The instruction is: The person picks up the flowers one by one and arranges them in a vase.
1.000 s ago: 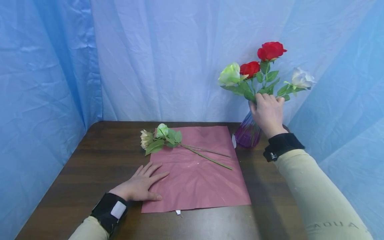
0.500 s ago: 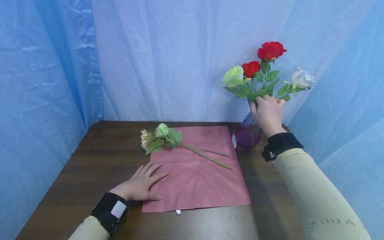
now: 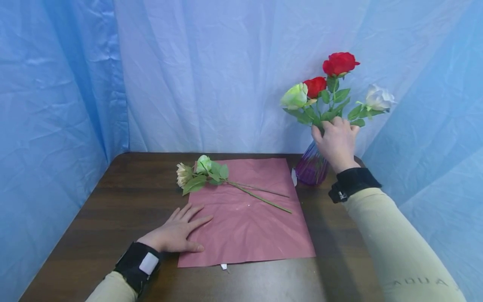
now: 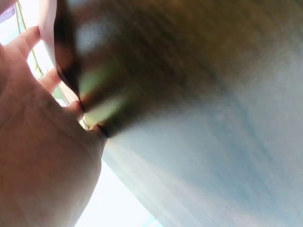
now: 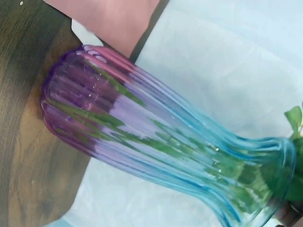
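Observation:
My left hand lies flat with fingers spread on the left edge of a pink sheet of wrapping paper. On the upper part of the sheet rest a pale green rose and a cream flower, their stems pointing right. At the back right, my right hand has its fingers curled among the rose stems just at the mouth of a ribbed purple-and-blue glass vase. A light green rose, red roses and a white rose stand above it. My right fingertips are mostly hidden.
The dark wooden table carries everything. A blue-white curtain encloses the back and both sides, right behind the vase. Small white bits show at the sheet's front edge and beside the vase.
The light green rose has shifted a little to the right and down. My right hand has dipped slightly and come back up; the left hand has stayed still.

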The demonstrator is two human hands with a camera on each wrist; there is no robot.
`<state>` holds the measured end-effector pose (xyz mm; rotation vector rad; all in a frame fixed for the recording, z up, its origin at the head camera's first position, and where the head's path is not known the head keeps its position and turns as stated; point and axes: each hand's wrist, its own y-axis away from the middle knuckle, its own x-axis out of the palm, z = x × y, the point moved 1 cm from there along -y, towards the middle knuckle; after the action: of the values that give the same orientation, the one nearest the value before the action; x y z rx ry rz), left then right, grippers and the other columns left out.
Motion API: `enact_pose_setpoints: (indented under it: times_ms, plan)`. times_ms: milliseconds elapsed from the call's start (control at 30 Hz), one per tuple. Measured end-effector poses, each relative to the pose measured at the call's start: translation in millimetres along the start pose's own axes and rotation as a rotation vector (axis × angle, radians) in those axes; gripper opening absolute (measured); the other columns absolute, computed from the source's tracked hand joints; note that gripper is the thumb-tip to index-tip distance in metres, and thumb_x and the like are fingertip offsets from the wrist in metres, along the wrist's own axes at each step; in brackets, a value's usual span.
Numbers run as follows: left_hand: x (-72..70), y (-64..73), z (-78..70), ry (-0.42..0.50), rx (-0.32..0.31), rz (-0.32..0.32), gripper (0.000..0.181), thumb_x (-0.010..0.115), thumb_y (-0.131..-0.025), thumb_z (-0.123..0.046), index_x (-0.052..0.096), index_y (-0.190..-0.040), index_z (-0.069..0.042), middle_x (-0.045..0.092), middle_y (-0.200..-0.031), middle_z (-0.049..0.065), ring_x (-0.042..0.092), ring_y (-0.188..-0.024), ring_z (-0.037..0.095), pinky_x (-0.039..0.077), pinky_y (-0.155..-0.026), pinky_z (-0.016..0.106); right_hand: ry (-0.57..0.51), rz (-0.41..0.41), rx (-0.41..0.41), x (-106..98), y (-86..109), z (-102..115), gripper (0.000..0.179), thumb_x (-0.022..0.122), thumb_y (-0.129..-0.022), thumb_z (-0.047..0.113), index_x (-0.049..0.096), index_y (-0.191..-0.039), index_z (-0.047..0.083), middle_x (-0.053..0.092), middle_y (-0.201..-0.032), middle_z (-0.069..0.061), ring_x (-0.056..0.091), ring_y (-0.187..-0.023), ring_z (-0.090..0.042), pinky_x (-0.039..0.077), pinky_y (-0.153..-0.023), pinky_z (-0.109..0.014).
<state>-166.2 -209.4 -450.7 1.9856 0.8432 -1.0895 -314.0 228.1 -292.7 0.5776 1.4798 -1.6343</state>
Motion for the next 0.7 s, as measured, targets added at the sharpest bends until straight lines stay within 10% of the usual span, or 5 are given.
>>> enact_pose_setpoints:
  times_ms: [167,400,700]
  plan:
    - [0.1,0.4,1.1,-0.008,-0.002,0.004,0.086,0.068,-0.086,-0.066,0.040,-0.158,-0.030,0.021,-0.168,0.014,0.009,-0.154,0.048,0.007,-0.118,0.072,-0.067,-0.139,-0.043,0.9,1.2,8.1,0.050,0.060,-0.101,0.029,0.053,-0.143,0.004,0.047,-0.114,-0.026,0.042,-0.100,-0.044,0.029,-0.084,-0.058]
    - [1.3,-1.9,3.4,-0.015,-0.009,0.007,0.087,0.067,-0.085,-0.069,0.039,-0.158,-0.031,0.020,-0.168,0.013,0.008,-0.154,0.047,0.008,-0.118,0.072,0.009,-0.396,-0.347,5.9,7.6,24.0,0.044,0.055,-0.096,0.008,0.042,-0.138,0.011,0.045,-0.124,-0.025,0.041,-0.103,-0.046,0.033,-0.075,-0.057]
    - [-0.1,-2.9,1.1,-0.016,-0.021,0.013,0.087,0.069,-0.085,-0.068,0.040,-0.158,-0.031,0.020,-0.167,0.014,0.008,-0.154,0.047,0.008,-0.118,0.072,-0.002,-0.234,-0.561,20.0,15.9,43.9,0.034,0.049,-0.093,0.000,0.056,-0.125,0.002,0.054,-0.112,-0.022,0.051,-0.090,-0.043,0.040,-0.065,-0.052]
